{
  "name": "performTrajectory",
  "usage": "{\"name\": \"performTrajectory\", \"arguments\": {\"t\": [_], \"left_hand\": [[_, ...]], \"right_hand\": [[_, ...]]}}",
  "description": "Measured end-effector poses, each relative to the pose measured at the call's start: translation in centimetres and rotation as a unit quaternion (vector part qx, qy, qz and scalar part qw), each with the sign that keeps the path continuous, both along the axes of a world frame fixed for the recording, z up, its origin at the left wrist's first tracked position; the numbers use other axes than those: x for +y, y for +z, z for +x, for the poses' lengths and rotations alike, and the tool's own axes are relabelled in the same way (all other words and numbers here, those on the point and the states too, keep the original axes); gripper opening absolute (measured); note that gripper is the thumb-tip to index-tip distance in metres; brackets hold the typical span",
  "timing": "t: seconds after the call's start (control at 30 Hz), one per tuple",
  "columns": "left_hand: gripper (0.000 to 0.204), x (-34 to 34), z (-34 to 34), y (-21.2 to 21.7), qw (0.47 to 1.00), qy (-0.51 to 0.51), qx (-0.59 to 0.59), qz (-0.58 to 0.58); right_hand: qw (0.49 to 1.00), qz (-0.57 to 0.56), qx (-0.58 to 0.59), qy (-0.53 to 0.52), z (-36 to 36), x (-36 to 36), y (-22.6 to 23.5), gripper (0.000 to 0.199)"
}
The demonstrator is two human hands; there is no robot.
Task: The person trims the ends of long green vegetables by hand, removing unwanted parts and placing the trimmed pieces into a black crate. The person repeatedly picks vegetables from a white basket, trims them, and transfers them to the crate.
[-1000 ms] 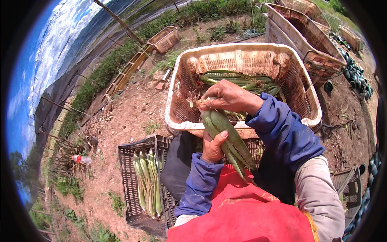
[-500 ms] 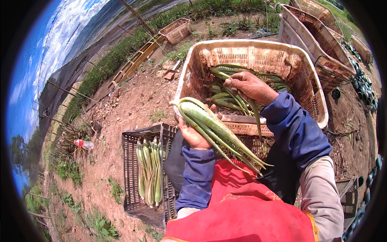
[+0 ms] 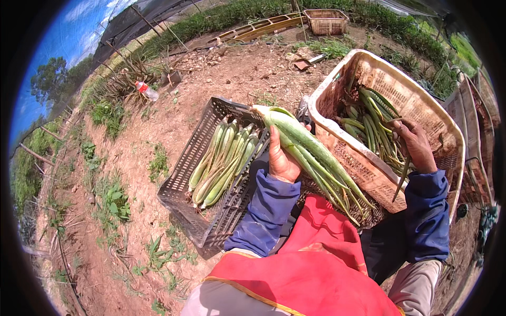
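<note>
My left hand (image 3: 283, 162) is closed round the thick pale end of a bunch of green aloe leaves (image 3: 322, 155), whose thin tips point down to the right over my lap. Over the pale, dirt-stained crate (image 3: 328, 126) at right, my right hand (image 3: 417, 146) pinches a thin dark aloe leaf (image 3: 402, 179) that hangs below the fingers. More loose aloe leaves (image 3: 368, 118) lie inside that crate, close to the right hand. To the left of my left hand, a black plastic crate (image 3: 176, 195) holds several aloe leaves (image 3: 224, 163) laid side by side.
Pale crates (image 3: 464, 121) stand at the far right. A small crate (image 3: 327, 23) and a yellowish ladder-like frame (image 3: 258, 29) lie at the back. A bottle with a red label (image 3: 146, 90) rests on the dirt at left, near weeds (image 3: 116, 200).
My view has swung left, so both crates sit further right and the black one shows more fully. Both hands keep their hold; the right hand remains over the pale crate.
</note>
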State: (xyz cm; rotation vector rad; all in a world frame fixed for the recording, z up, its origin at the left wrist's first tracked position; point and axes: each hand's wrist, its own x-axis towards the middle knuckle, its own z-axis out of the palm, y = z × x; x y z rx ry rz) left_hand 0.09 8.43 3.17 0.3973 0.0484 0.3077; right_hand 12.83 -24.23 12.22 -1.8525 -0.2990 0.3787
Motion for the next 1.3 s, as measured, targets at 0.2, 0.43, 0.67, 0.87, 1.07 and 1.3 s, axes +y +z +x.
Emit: {"name": "performTrajectory", "arguments": {"t": [0.2,0.43,0.67,0.87,1.07,1.3], "left_hand": [[0.056,12.6,-4.4,-3.4,0.963,0.265,0.054,-0.005],[0.064,20.5,-12.1,-12.3,0.771,0.559,0.304,0.026],[0.064,19.9,-16.4,-16.1,0.642,0.536,0.535,0.122],[0.065,21.0,-17.8,-17.1,0.634,0.485,0.575,0.180],[0.068,25.6,-15.9,-15.2,0.739,0.442,0.489,0.137],[0.020,24.3,-3.9,-9.6,0.944,0.262,0.171,0.099]], "right_hand": [[0.999,-0.007,-0.021,-0.037,0.4,-1.6,-1.5,0.037],[1.000,0.001,-0.003,-0.029,0.8,-1.6,-1.7,0.038],[0.997,0.052,-0.005,-0.060,0.6,-0.7,-1.2,0.036],[0.972,0.192,0.000,-0.136,0.4,-2.5,1.2,0.039],[0.957,0.153,-0.063,-0.239,-2.4,-15.9,5.4,0.041],[0.823,-0.408,-0.079,-0.388,-20.8,-45.1,3.3,0.039]]}}
